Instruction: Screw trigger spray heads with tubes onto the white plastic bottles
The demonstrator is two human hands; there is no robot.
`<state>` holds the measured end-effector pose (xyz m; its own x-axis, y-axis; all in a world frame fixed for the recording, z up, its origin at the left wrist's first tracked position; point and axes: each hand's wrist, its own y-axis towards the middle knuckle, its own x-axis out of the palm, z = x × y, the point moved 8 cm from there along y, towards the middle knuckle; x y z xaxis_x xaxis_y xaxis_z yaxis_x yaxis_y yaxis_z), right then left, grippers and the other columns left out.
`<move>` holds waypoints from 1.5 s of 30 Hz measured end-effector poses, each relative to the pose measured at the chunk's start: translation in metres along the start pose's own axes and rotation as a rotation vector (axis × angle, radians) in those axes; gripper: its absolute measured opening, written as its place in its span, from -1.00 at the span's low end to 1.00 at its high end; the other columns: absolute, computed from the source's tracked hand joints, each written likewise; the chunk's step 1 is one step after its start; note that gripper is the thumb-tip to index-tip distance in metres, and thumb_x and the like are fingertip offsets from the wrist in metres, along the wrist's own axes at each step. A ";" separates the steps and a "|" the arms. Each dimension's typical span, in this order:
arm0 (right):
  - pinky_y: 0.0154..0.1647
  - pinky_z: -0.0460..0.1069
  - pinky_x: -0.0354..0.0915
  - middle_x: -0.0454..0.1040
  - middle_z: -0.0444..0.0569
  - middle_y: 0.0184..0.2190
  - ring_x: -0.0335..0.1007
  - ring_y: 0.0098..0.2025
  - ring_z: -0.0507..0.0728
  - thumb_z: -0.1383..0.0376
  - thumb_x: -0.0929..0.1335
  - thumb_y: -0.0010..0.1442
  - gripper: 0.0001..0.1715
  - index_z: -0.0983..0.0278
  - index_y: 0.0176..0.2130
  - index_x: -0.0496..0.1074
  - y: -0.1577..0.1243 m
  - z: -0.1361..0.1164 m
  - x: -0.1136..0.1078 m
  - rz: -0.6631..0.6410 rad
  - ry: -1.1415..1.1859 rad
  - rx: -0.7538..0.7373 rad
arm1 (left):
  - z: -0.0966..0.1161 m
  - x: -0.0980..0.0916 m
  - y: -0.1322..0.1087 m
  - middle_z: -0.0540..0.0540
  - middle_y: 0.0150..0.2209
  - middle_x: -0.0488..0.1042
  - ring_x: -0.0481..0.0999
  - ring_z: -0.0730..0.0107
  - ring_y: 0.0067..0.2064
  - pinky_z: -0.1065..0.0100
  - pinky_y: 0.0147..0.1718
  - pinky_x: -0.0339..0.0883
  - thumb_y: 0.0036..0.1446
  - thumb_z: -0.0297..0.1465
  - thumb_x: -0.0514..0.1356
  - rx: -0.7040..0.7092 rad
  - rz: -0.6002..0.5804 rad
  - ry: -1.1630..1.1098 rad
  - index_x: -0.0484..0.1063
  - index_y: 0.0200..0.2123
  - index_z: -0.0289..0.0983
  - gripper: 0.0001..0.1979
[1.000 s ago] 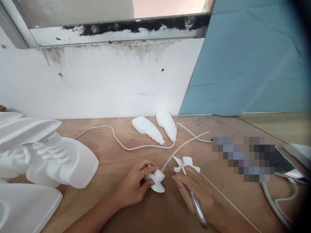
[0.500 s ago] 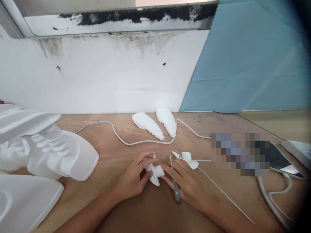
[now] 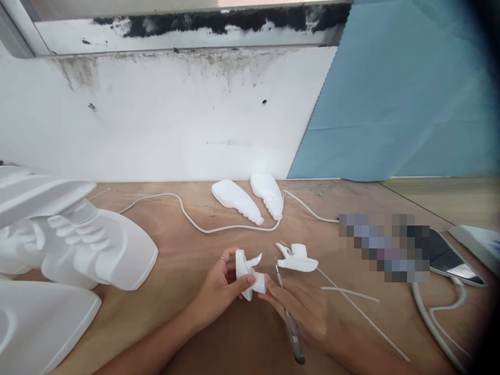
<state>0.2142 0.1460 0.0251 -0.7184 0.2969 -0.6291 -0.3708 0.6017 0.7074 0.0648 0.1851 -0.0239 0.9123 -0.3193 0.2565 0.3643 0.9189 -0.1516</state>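
My left hand [image 3: 219,289] is closed around a white plastic trigger spray head [image 3: 242,276], with its trigger lever pointing up and to the right. The fingertips of my right hand [image 3: 297,307] pinch the square end of that same spray head. Lying across the right fingers is a slim tool [image 3: 291,328] with a thin metal tip and a see-through handle. A second white spray head [image 3: 299,259] rests on the table just beyond the right hand. From behind this hand, a short white tube [image 3: 351,293] sticks out to the right and crosses a longer thin tube [image 3: 371,320].
Two white bottle-shaped pieces [image 3: 238,200] lie by the wall, beside a white cable [image 3: 211,230]. Large white moulded shells [image 3: 117,250] are stacked at the left. At the right are a phone [image 3: 455,258], a blurred-out patch and more cables. A blue cloth [image 3: 390,94] hangs behind.
The held spray head has turned, so its lever now shows. My right hand and the tool have shifted down, the tool tilting more. The short tube has moved lower and to the right.
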 end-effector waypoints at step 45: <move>-0.08 -0.08 0.37 0.52 -0.05 -0.18 0.48 -0.13 0.07 0.48 0.32 0.20 -0.63 0.18 -0.02 0.35 0.017 -0.012 -0.003 -0.164 0.318 0.094 | 0.014 -0.017 0.004 -0.02 -0.32 0.32 0.37 0.43 -0.36 0.46 -0.64 0.38 0.17 -0.19 0.22 0.132 0.102 -0.115 0.14 -0.20 -0.24 -0.66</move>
<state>0.2034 0.1466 0.0429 -0.8065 -0.0461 -0.5895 -0.4513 0.6922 0.5632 0.0480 0.1978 -0.0153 0.9131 -0.2011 0.3548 0.2361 0.9700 -0.0578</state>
